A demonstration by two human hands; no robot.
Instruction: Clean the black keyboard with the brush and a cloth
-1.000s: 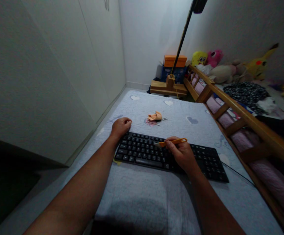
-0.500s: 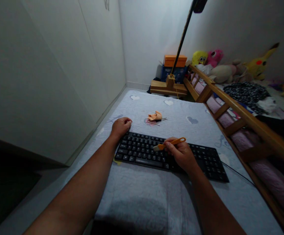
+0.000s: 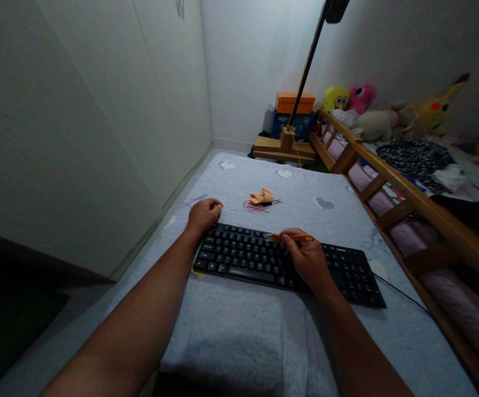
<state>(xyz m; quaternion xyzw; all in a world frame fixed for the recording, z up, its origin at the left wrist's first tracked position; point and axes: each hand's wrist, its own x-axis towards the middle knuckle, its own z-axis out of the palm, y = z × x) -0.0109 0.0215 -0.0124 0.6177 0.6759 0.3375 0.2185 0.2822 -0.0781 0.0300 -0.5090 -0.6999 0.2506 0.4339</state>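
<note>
A black computer keyboard (image 3: 243, 256) lies on the bed. My right hand (image 3: 305, 256) is over its right-middle part, closed round the orange handle of a small brush (image 3: 306, 237). The brush's pale bristles point left, over the upper rows of keys. At the keyboard's upper left corner rests my left hand (image 3: 203, 215), fingers curled in. I see nothing in it, and its fingertips are partly hidden. Beyond the keyboard are a crumpled orange cloth-like piece (image 3: 262, 196) and a few thin sticks (image 3: 259, 208), with a metal tip showing beside it.
A pale blue bedspread (image 3: 239, 314) lies under everything. White cabinet doors (image 3: 98, 110) stand on the left. A wooden bed rail (image 3: 413, 198) runs along the right, with plush toys (image 3: 361, 98) behind it. The keyboard cable (image 3: 404, 290) trails right. A wooden stand (image 3: 286, 144) is at the far end.
The brush has shifted up the keyboard, to the upper key rows, and its handle now lies flatter. My right hand has tilted with it. My left hand and the keyboard have stayed put.
</note>
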